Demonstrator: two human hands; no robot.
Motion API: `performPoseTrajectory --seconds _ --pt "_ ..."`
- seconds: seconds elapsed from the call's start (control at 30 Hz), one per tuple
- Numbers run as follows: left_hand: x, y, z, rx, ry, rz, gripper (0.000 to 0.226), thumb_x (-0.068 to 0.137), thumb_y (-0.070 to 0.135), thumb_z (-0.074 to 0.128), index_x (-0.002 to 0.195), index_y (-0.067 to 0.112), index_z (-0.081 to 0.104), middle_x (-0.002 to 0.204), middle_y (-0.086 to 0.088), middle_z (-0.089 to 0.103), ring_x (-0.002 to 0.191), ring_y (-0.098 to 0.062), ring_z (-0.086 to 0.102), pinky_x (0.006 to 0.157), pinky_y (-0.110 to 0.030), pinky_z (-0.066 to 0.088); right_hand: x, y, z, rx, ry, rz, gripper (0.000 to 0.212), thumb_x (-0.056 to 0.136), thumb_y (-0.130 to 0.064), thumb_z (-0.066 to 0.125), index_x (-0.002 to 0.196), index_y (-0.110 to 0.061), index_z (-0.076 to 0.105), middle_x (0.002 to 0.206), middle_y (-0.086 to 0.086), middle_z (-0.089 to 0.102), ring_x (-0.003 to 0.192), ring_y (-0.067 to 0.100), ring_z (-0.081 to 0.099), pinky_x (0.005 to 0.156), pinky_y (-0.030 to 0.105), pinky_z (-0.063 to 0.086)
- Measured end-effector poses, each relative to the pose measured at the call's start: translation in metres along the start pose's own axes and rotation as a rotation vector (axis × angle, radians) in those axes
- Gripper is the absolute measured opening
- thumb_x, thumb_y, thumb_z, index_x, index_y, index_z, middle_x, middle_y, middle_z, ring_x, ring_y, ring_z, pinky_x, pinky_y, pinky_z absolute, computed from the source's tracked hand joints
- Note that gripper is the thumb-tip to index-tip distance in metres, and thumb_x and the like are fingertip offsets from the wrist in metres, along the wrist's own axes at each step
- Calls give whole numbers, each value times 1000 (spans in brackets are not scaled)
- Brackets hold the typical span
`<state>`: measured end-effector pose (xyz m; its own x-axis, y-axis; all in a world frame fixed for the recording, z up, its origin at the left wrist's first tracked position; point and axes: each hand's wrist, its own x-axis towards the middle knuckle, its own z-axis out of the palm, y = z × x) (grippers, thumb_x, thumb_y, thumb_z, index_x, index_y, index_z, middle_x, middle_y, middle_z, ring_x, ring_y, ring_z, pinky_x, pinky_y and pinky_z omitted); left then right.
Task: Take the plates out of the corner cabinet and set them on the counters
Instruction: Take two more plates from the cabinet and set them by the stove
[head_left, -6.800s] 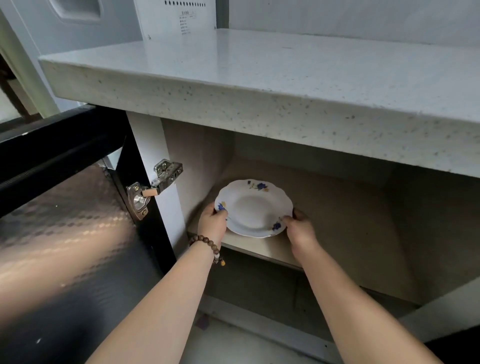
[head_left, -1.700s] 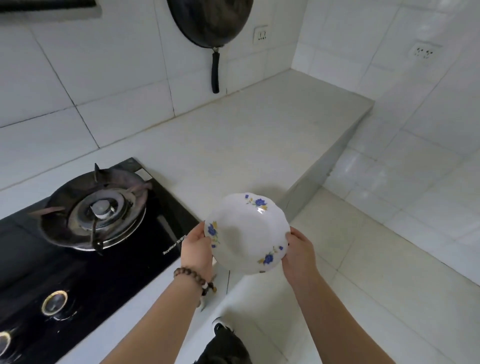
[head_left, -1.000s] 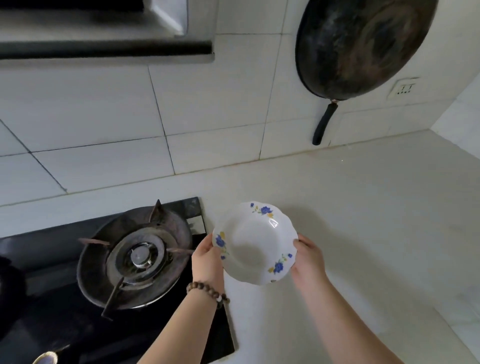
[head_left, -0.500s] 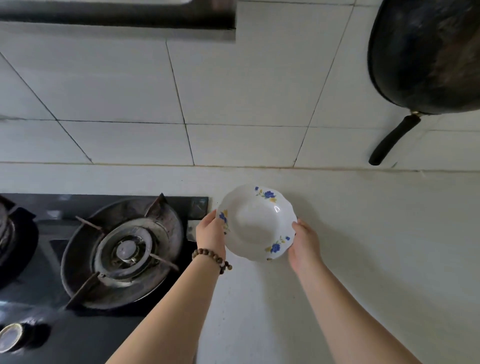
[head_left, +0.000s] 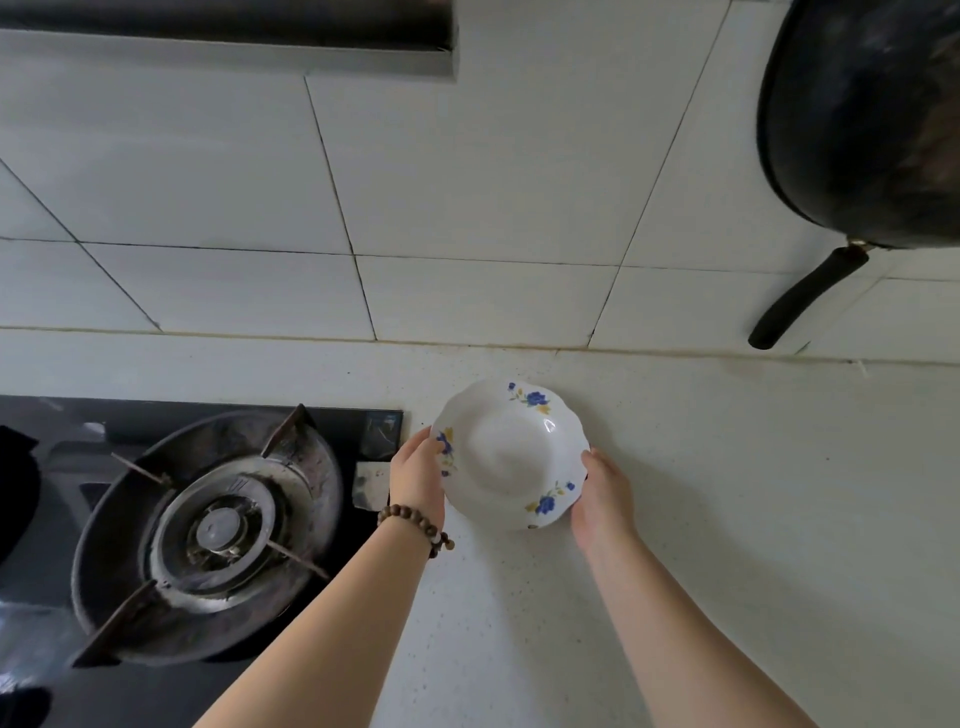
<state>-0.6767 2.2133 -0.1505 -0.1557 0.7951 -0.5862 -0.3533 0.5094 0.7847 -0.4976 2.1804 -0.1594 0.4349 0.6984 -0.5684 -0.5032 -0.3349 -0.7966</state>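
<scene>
Both hands hold the plate (head_left: 511, 452) by opposite rim edges, the left hand (head_left: 420, 480) with its grip closed on the left edge and the right hand (head_left: 602, 493) closed on the right, low over the desk (head_left: 727, 493) just right of the stove (head_left: 208, 525). This looks like the set-down step; whether the plate already touches the desk I cannot tell. Next calls for lowering it flat, then letting go on both sides.

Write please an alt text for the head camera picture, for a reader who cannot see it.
Two bare hands, left hand and right hand, hold a white plate with blue flowers by its edges, low over a pale counter. A black gas stove lies to its left. A dark wok hangs on the tiled wall at upper right.
</scene>
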Motion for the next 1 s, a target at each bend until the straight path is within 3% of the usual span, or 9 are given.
performPoseTrajectory --seconds 0.07,0.17,0.23,0.3,0.33,0.43,0.5,0.67,1.0 --pt "1 -2 -1 25 -7 12 40 92 1 43 85 25 74 83 -2 76 85 -24 71 67 -31 54 1 -1 -2 -29 -4 3 24 95 -8 44 79 -12 62 81 5 70 68 16 65 60 25 47" --pt "-1 -3 -2 40 -37 17 45 92 3 43 78 28 78 92 -6 76 90 -26 70 80 -39 56 2 -3 -2 -42 -21 17 21 96 -10 43 86 -9 61 86 7 69 73 18 63 64 26 46" --pt "-3 -1 -3 44 -41 15 39 93 5 46 100 28 77 107 -7 72 98 -24 69 90 -40 54 1 -5 -2 -70 -16 19 22 97 -12 44 95 -8 65 86 3 70 77 18 64 64 26 47" --pt "-7 2 -8 55 -17 38 42 93 8 49 134 17 57 128 -8 61 116 -24 60 103 -42 47 -4 -9 -2 -147 23 -22 20 96 -14 45 92 -6 63 76 -4 67 72 16 58 59 24 43" --pt "-9 4 -11 67 -13 58 45 94 9 50 139 13 50 134 -8 57 122 -23 56 106 -41 43 -6 -11 -3 -184 50 -63 19 96 -15 45 91 -4 60 71 -7 63 70 15 54 58 22 40" --pt "-17 13 -21 107 19 149 42 95 14 50 137 12 51 136 -5 55 120 -16 53 100 -30 42 -15 -17 -5 -249 96 -179 28 97 -24 49 120 -14 61 102 -12 60 94 8 54 78 21 41" --pt "-26 20 -31 125 45 200 37 95 17 50 131 14 56 131 -4 59 118 -16 55 101 -32 44 -27 -22 -4 -273 60 -227 35 96 -30 51 128 -19 58 116 -12 58 106 8 55 83 22 40" --pt "-59 35 -65 113 68 327 20 98 18 46 107 23 63 111 0 68 109 -15 63 95 -31 48 -66 -24 11 -218 -152 -255 21 97 -24 50 103 -14 67 106 3 67 101 19 66 77 29 51" --pt "-131 39 -166 -2 285 443 25 101 16 43 100 16 68 103 -8 72 101 -20 68 90 -35 52 -140 25 62 -330 -492 -228 25 100 -27 46 94 -16 68 97 6 69 90 19 67 75 31 51"
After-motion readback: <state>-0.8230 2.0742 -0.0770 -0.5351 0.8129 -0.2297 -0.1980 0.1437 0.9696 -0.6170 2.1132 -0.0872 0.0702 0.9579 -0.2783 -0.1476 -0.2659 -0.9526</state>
